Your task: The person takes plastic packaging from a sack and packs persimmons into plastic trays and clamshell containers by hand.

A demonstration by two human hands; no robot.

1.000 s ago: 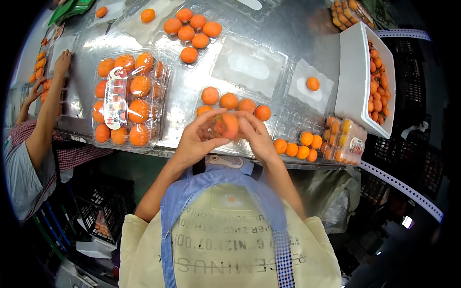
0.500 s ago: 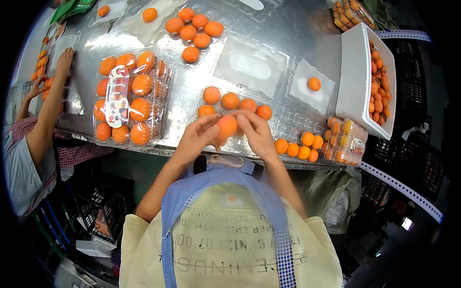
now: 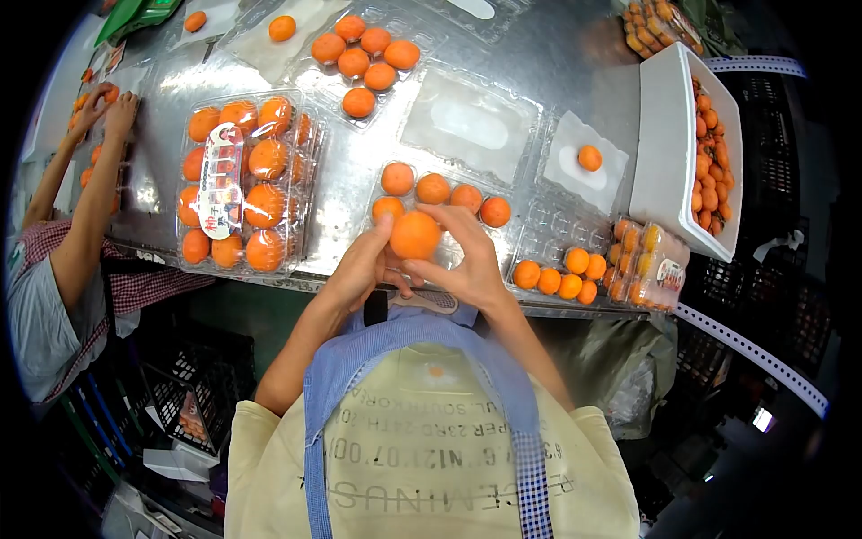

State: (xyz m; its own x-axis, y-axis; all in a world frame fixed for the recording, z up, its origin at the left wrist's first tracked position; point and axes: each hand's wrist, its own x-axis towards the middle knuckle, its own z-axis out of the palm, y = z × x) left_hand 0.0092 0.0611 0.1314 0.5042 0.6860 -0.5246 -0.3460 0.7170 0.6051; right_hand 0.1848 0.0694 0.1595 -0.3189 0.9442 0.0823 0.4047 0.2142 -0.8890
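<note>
A single orange fruit [image 3: 415, 235] sits between my two bare hands, above the near edge of a metal table [image 3: 346, 171]. The thumb and forefinger of my right hand [image 3: 467, 256] curve around it; the fingers of my left hand [image 3: 361, 262] close on its other side, a two-sided hold that likely steadies it with its upper face in view. How the lower fingers meet it, I cannot tell. Just beyond, five fruits [image 3: 433, 189] rest in a clear tray [image 3: 378, 190], whose hollows presumably stop them rolling. At left lies a labelled clear pack [image 3: 268, 157], its fruit held in rows. At right, a white foam box [image 3: 664, 135] walls in heaped orange produce [image 3: 709, 166].
</note>
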